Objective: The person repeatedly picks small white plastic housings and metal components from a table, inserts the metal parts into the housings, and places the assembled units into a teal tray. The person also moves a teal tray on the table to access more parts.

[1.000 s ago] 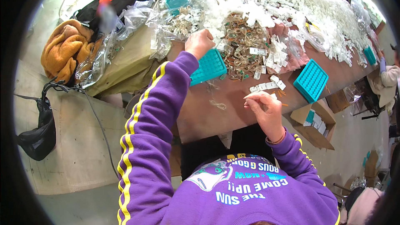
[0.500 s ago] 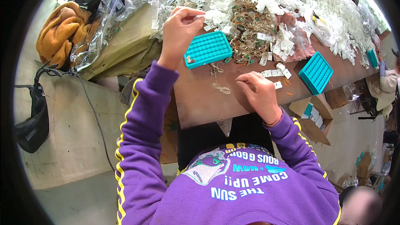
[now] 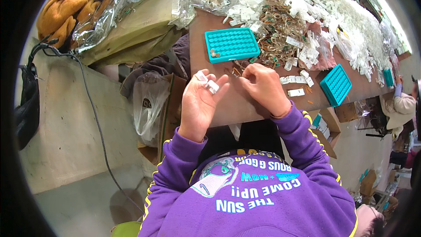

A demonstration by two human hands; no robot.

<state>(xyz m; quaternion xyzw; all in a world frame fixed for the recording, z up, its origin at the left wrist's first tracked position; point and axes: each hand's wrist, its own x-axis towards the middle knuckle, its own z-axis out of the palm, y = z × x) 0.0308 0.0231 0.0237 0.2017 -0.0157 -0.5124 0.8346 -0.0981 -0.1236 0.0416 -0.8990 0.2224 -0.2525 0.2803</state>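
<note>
Palm up in front of the table's near edge, my left hand (image 3: pixel 198 107) holds a few small white plastic casings (image 3: pixel 208 82) on its half-curled fingers. My right hand (image 3: pixel 265 88) is over the table with thumb and fingers pinched together. A small part with thin wires (image 3: pixel 237 71) is at its fingertips; whether the fingers grip it is hard to tell. Beyond the hands lies a teal tray (image 3: pixel 234 44) with rows of pockets and a few small round metal pieces in one corner. Several white casings (image 3: pixel 294 80) are lined up right of my right hand.
A tangled heap of wired parts (image 3: pixel 280 30) lies behind the tray, with a huge pile of white casings (image 3: pixel 333 11) beyond. A second teal tray (image 3: pixel 336 85) sits at right. Cardboard boxes (image 3: pixel 329 134) stand below the table. A co-worker (image 3: pixel 400 109) is at far right.
My left hand has come back from the white pile toward me and turned palm up, with white casings in it. My right hand has shifted slightly left, its fingertips now at the wired part.
</note>
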